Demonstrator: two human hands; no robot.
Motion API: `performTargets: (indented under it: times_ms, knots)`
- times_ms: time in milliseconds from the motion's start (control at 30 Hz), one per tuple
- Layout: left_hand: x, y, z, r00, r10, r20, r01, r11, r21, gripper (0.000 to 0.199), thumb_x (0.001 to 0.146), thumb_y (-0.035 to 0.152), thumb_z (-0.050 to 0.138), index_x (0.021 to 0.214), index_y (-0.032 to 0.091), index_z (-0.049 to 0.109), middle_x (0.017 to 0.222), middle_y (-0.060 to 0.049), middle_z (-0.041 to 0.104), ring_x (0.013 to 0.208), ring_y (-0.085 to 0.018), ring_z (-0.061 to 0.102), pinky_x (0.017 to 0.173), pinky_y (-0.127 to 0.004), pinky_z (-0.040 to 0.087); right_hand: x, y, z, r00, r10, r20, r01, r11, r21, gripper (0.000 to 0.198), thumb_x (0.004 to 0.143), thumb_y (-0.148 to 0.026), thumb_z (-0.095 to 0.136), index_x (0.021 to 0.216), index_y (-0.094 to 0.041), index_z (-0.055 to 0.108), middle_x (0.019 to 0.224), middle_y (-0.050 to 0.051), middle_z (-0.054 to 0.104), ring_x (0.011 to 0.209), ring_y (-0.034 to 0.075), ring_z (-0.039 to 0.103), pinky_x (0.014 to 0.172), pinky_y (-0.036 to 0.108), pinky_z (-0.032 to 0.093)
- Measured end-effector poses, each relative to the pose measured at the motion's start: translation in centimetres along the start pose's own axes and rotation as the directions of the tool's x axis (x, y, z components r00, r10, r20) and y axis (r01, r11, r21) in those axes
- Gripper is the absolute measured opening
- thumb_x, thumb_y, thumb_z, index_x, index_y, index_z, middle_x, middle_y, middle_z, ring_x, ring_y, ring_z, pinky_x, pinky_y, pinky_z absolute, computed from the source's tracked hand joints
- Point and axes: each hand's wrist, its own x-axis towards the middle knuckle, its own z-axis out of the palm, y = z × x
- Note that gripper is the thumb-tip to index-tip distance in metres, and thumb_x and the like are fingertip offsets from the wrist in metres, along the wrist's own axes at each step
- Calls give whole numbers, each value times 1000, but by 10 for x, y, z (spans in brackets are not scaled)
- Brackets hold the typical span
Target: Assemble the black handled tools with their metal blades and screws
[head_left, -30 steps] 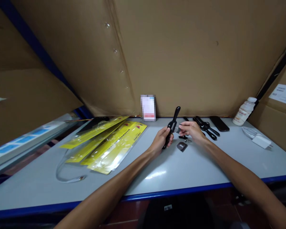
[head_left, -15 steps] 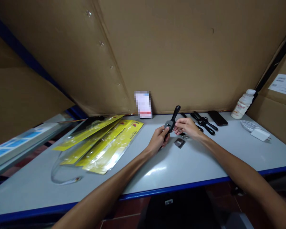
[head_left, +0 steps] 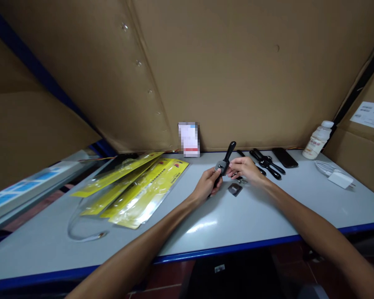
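A black spokeshave (head_left: pixel 230 151) with a grey plate at its middle is held tilted above the table, one handle pointing up and away. My left hand (head_left: pixel 207 182) is closed around its lower part, the thumb on the grey plate. My right hand (head_left: pixel 244 168) is closed in a pinch at the right side of the tool's middle; whatever sits between its fingertips is too small to make out. Just below the hands a dark flat metal plate with a slot (head_left: pixel 234 189) lies on the table. Small shiny metal parts (head_left: pixel 242 180) lie partly hidden under my right hand.
Yellow-and-clear packages (head_left: pixel 149 191) fan out on the left of the table (head_left: pixel 187 241), near a pale cable (head_left: pixel 81 238). More black spokeshaves (head_left: pixel 269 164), a dark phone (head_left: pixel 285 158), a bottle (head_left: pixel 317 141) and a white charger (head_left: pixel 339 179) stand or lie right. A lit screen (head_left: pixel 189 139) leans against the cardboard.
The view has shifted slightly. Both hands stay at the spokeshave, with my right fingers moving a little at its side.
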Motion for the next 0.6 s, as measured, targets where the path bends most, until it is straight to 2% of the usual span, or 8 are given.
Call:
performTargets:
  times_ms: [67,100,200,233,300,367,467,600]
  knots:
    - [0,0,0,999,-36,8,37,998,-47,36,84,52,64,79,21,47,49,9,44,32,-4,27,30,-15,20,1,-2,-6,998,-43,-41,34,977,-210,19,89,-27,57,75,-16,65,75,6,72,61,15,65,56,24,49]
    - [1,0,1,998,-57,8,57,995,-77,34,84,50,63,79,20,47,49,9,43,32,-4,27,30,-15,19,1,-4,-11,990,-110,-91,68,925,-373,23,91,-27,55,74,-17,64,73,6,71,59,15,63,56,24,47]
    - [2,1,-1,993,-119,-3,117,979,-170,26,88,40,59,77,19,47,51,8,42,34,-3,25,31,-14,17,1,-11,-31,917,-356,-180,70,588,-806,36,95,-33,52,64,-18,62,62,5,66,59,16,60,59,26,39]
    - [2,1,-2,991,-136,-12,131,972,-194,24,90,37,57,78,18,48,51,8,41,34,-3,25,32,-14,17,1,-14,-39,906,-384,-181,33,489,-871,40,96,-35,51,61,-18,60,60,5,65,60,17,59,60,27,37]
    - [3,1,-3,986,-166,-28,156,962,-224,21,93,32,52,78,17,50,51,8,40,34,-3,24,32,-14,17,0,-17,-54,915,-355,-191,-42,386,-922,45,96,-38,52,56,-19,58,59,5,64,60,17,58,58,28,33]
    - [3,2,-4,983,-179,-33,167,959,-229,22,95,30,48,78,17,50,51,8,39,35,-3,25,32,-14,17,-2,-18,-66,948,-270,-172,-65,364,-929,42,93,-36,56,55,-18,57,58,5,64,58,16,57,57,27,32]
    - [3,2,-4,983,-181,-20,172,962,-212,23,95,30,47,76,18,47,52,7,40,35,-3,25,33,-14,17,-5,-18,-72,996,-69,-50,-15,431,-902,25,86,-27,63,63,-19,60,59,1,65,53,13,56,55,25,33]
    - [1,3,-2,984,-180,-9,175,968,-181,23,93,31,50,75,19,44,53,7,41,35,-3,24,33,-14,17,-13,-20,-62,974,193,115,5,492,-871,13,73,-26,74,76,-20,63,59,-3,63,48,11,54,49,23,33]
